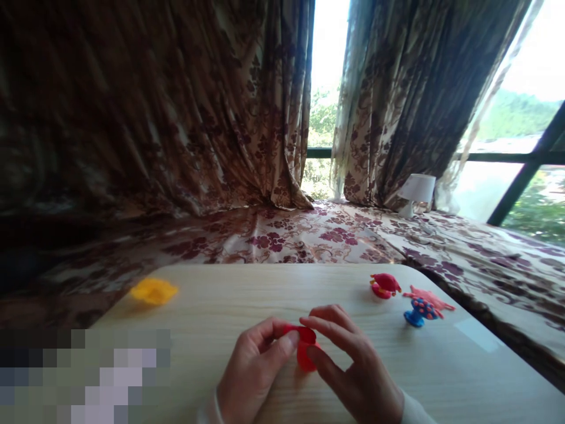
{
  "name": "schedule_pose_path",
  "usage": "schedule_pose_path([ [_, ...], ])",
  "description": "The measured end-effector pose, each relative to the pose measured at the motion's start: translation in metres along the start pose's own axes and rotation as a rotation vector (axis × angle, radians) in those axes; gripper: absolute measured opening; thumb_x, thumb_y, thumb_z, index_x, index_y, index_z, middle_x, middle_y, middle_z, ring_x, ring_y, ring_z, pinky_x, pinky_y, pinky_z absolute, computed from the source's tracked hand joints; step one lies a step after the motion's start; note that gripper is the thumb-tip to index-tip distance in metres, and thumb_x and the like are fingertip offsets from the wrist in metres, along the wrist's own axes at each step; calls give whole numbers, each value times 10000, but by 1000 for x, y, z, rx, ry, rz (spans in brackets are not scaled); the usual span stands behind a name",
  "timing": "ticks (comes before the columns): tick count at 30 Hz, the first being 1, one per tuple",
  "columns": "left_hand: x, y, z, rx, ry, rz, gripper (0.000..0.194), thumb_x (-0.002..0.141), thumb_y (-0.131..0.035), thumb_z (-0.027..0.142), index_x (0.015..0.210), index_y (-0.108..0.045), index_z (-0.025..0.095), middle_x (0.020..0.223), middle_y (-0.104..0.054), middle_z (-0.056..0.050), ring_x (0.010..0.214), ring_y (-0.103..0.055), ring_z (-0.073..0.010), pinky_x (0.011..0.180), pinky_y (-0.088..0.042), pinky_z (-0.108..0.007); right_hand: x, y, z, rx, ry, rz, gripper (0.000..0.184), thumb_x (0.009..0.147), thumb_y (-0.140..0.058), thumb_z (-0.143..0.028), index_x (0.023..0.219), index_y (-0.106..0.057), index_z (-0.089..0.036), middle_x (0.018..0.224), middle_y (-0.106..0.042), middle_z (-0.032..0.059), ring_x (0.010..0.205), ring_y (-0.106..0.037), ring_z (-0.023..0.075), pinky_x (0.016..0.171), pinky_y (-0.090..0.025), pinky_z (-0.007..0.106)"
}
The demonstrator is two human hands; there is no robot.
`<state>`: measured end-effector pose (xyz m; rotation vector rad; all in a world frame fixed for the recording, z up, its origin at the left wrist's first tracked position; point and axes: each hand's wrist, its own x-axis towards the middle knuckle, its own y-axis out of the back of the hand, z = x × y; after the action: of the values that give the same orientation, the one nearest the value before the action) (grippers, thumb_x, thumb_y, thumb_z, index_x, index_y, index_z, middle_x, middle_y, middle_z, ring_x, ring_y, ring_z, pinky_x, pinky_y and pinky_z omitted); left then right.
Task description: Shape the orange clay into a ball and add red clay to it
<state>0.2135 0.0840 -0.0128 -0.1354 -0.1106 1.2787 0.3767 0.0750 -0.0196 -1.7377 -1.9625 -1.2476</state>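
Observation:
A soft red piece (305,357), which looks like modelling clay, is held between my two hands above the near middle of the table. It has a curved, cup-like shape with a thin upper edge. My left hand (261,365) pinches its upper left edge between thumb and fingers. The thumb of my right hand (353,360) presses on its lower right side, and the right fingers arch over its top edge. Part of the red piece is hidden behind the fingers.
On the pale wooden table (220,294) lies a yellow clay shape (154,291) at left. At right stand a dark red figure (385,285), a blue figure with pink dots (421,312) and a flat pink piece (430,297). Behind are a white lamp (417,188) and flowered curtains (220,118).

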Motion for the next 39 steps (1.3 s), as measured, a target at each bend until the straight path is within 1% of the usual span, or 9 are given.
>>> schedule_pose_path([
  [5,0,-1,1,-85,21,169,234,641,-738,372,709,-681,156,635,-648,11,651,-549,-116,667,-435,-216,4,1,1,-1,76,-8,336,779,-524,-42,1013,-627,-259,809,-621,21,758,-584,157,710,-498,287],
  [7,0,-3,2,-102,50,172,243,622,-753,373,717,-691,158,619,-648,13,638,-549,-113,659,-436,-211,3,-1,4,-38,98,21,414,742,-550,-41,1095,-591,-252,912,-625,44,845,-599,173,766,-508,297],
  [9,-1,-5,3,-110,76,153,231,602,-770,356,709,-699,163,620,-664,10,639,-560,-116,662,-438,-208,0,-2,7,-84,92,43,598,683,-600,-51,1240,-487,-234,1116,-576,87,1028,-568,207,876,-486,316],
  [11,-1,-7,4,-110,89,132,210,600,-775,342,702,-710,170,624,-682,5,630,-571,-119,656,-441,-209,-4,-5,11,-128,63,13,785,613,-639,-55,1334,-377,-219,1262,-487,117,1163,-495,237,943,-456,323],
  [13,-1,-8,5,-99,85,110,194,621,-762,343,703,-718,173,619,-690,0,620,-577,-123,656,-444,-213,-7,-8,14,-164,53,-37,869,563,-647,-49,1357,-336,-217,1297,-455,123,1198,-467,252,965,-442,334],
  [19,-1,-10,3,-83,47,-24,297,668,-703,432,755,-720,150,631,-688,-35,624,-591,-158,666,-450,-257,-6,-11,14,-182,139,-24,713,596,-565,-19,1267,-437,-223,1175,-531,101,1084,-539,217,899,-483,306],
  [23,-2,-10,2,-36,37,-31,280,692,-680,412,778,-728,150,665,-684,-46,646,-581,-169,690,-446,-276,-2,-9,8,-144,173,-4,627,638,-566,-35,1225,-462,-228,1113,-553,92,1020,-562,206,857,-501,290],
  [31,-5,-13,11,91,-27,-51,350,759,-592,459,695,-735,146,620,-651,-45,639,-547,-168,674,-426,-269,1,-7,3,-115,178,-13,630,651,-588,-30,1222,-468,-266,1081,-549,79,940,-582,196,798,-524,289],
  [39,-5,-10,10,115,-38,-61,356,763,-591,458,689,-736,142,614,-646,-42,618,-505,-152,675,-421,-274,0,-7,5,-111,149,-50,644,667,-602,-33,1246,-460,-279,1095,-538,76,913,-579,187,786,-525,303],
])
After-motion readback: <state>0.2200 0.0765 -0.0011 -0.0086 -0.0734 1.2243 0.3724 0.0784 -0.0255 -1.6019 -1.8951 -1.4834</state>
